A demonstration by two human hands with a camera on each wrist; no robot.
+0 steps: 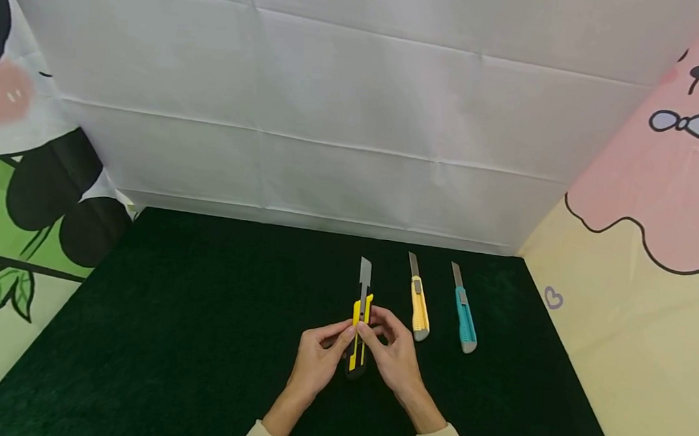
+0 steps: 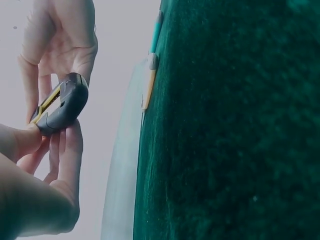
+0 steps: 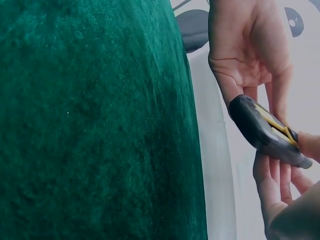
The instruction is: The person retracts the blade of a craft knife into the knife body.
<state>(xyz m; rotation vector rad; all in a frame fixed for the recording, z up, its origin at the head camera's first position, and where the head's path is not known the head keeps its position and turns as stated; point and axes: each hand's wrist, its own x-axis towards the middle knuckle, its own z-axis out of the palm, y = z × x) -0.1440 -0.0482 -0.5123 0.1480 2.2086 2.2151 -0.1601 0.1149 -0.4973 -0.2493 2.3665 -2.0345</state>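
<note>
Both hands hold a yellow and black utility knife [image 1: 353, 361] upright in the head view, its wide blade [image 1: 366, 273] extended toward the back wall. My left hand [image 1: 315, 364] pinches the left side of the handle between thumb and fingers. From the other side my right hand [image 1: 398, 364] grips it, the thumb lying on the handle's front near the blade slider. Both wrist views show the rounded black butt of the knife [image 2: 70, 102] raised off the table, with fingers behind the handle.
Right of the hands, a pale yellow utility knife [image 1: 419, 312] and a teal utility knife [image 1: 466, 319] lie on the dark green cloth-covered table [image 1: 192, 342], blades out and pointing away. A white sheet [image 1: 347, 94] hangs behind; cartoon-printed sheets flank both sides.
</note>
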